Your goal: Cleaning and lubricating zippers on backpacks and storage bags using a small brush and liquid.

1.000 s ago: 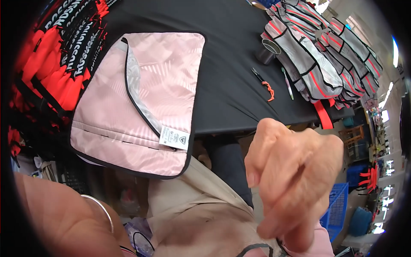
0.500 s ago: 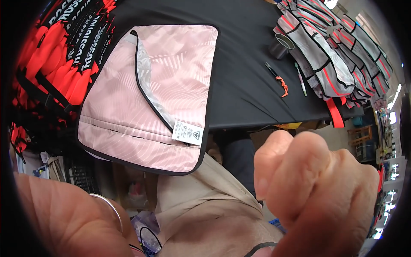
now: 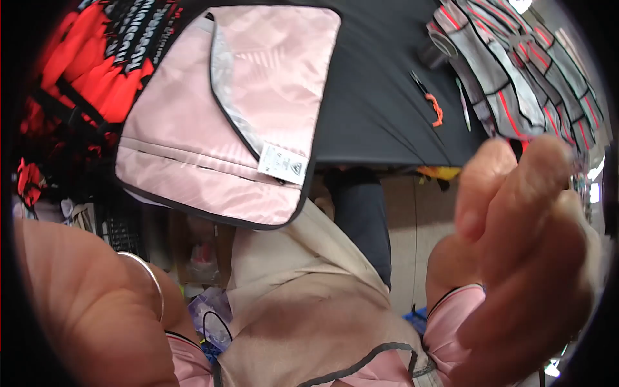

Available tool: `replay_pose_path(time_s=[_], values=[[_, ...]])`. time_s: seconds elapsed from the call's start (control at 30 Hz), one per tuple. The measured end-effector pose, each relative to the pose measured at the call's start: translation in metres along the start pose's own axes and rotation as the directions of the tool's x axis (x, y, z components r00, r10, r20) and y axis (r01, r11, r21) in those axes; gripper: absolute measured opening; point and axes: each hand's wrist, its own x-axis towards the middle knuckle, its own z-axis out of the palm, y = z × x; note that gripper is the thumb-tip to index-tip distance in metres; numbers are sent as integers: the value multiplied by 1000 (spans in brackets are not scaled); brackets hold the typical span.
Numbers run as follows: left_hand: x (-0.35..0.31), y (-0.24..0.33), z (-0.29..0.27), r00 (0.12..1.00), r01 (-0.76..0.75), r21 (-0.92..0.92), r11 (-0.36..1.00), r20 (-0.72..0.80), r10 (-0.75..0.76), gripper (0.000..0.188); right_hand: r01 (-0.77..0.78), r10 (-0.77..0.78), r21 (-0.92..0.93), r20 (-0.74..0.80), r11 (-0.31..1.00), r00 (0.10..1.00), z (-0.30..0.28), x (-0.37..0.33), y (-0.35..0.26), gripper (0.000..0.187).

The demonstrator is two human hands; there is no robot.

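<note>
Black and a bit creased, the counter (image 3: 374, 97) has a grey pile (image 3: 509, 84) on its right. On its left side lies the pink cloth (image 3: 187, 103), with the near end poking past the edge. Black trim (image 3: 222, 219) and a white tag (image 3: 282, 162) are on it, so those bits look done; what is left, I cannot tell. The right hand (image 3: 529, 245) is curled up, with nothing seen in it. The left hand (image 3: 84, 303) hides its fingers, so I cannot tell if it holds anything.
</note>
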Motion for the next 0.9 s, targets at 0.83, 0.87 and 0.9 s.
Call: replay_pose_path(time_s=[0.83,0.87,0.9], values=[[-195,-29,74,123,742,-538,400,-477,-870,61,284,365,-790,527,543,768,153,5,102,54],[-208,-35,63,246,859,-267,437,-534,-809,68,308,349,-777,548,549,760,160,1,110,54],[-207,-36,60,343,880,-88,467,-562,-753,72,276,357,-779,531,563,769,159,-2,120,43]])
